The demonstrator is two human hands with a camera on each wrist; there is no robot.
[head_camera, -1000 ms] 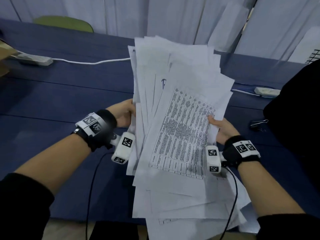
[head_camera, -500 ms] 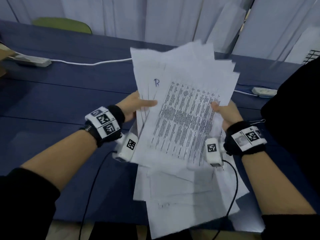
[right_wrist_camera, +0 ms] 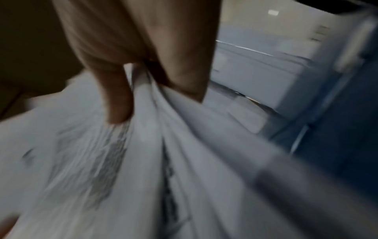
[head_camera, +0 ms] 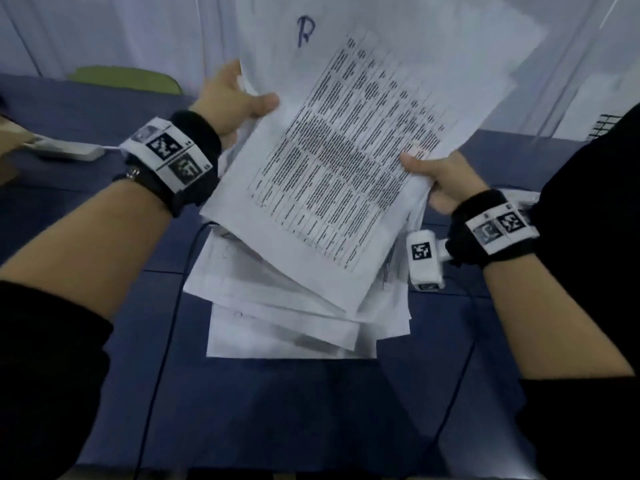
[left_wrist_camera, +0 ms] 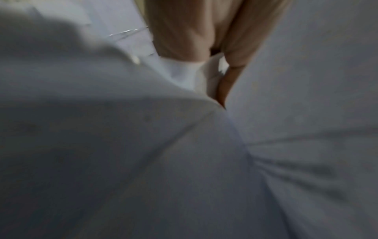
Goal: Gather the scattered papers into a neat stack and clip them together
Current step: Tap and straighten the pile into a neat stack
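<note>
A dark blue table (head_camera: 311, 410) fills the lower part of the head view, and thin seams are seen crossing its top. A white power strip (head_camera: 65, 151) is laid on it at about nine o'clock, near the far left edge, with a white cord (head_camera: 111, 147) joined to its right end. A brown cardboard piece (head_camera: 8, 168) is seen just left of the strip, cut off by the picture edge. At three o'clock another small white thing (head_camera: 519, 196) is laid on the table, mostly hidden. Whether the lower papers (head_camera: 287, 337) are touching the table cannot be told.
</note>
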